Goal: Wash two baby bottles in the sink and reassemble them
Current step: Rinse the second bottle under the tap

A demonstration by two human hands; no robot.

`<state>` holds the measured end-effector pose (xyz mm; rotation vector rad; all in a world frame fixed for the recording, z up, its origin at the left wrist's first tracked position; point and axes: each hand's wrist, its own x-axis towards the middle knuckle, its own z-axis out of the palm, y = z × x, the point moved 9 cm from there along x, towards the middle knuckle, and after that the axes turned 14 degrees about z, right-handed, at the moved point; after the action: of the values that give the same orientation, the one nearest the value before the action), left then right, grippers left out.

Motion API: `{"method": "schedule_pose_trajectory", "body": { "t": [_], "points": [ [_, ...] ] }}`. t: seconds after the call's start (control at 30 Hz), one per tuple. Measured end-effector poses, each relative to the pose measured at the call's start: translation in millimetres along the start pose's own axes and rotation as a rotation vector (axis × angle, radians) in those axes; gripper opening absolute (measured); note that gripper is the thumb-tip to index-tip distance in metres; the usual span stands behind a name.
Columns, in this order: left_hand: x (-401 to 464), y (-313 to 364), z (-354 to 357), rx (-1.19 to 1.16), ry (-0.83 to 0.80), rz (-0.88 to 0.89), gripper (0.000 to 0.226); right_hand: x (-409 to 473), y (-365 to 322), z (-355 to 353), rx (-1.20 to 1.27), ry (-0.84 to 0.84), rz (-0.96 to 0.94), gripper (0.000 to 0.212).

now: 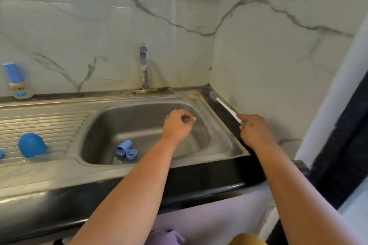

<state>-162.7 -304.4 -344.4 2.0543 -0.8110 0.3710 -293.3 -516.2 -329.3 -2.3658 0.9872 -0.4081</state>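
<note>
In the sink (201, 105) lie a blue cap (123, 147) and ring (131, 153). Above, the left hand (177, 126) is curled, seemingly holding nothing; the right hand (255, 129) grips the bottle brush (227, 108) on the bench. One assembled bottle (17, 81) stands far left. Scrubbing seems next, needing tap (144, 66) water.

You see a blue cap (124, 147) and blue ring (131, 154) in the steel-grey sink (219, 125), and grey-veined white marble walls (278, 45).

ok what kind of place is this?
Likely a home kitchen sink corner: stainless sink with ribbed drainboard, tap against marble-look wall, baby bottle standing on the counter.
</note>
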Motion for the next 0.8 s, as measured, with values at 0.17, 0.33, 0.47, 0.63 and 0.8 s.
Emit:
{"method": "schedule_pose_trajectory", "body": {
  "t": [0.17, 0.33, 0.47, 0.63, 0.8],
  "points": [
    [-4.4, -25.0, -11.3, -0.049, 0.010, -0.100, 0.011, 9.3, 15.8, 18.4, -0.259, 0.035, 0.027, 0.049],
    [-3.3, -37.8, -8.9, -0.073, -0.056, -0.142, 0.010, 7.5, 8.2, 21.7, -0.451, 0.123, -0.021, 0.045],
    [1.1, -45.4, -24.8, 0.025, -0.064, -0.105, 0.007, -0.4, -26.6, 16.3, -0.332, 0.192, -0.119, 0.050],
    [-6.5, -99.4, -102.7, 0.168, 0.092, -0.225, 0.014, -14.0, -85.4, 57.9, -0.154, -0.113, -0.285, 0.041],
    [-30.3, -164.3, -151.7, 0.255, 0.126, -0.426, 0.022, -24.2, -132.1, 135.9, -0.269, -0.459, -0.387, 0.039]
  ]
}}
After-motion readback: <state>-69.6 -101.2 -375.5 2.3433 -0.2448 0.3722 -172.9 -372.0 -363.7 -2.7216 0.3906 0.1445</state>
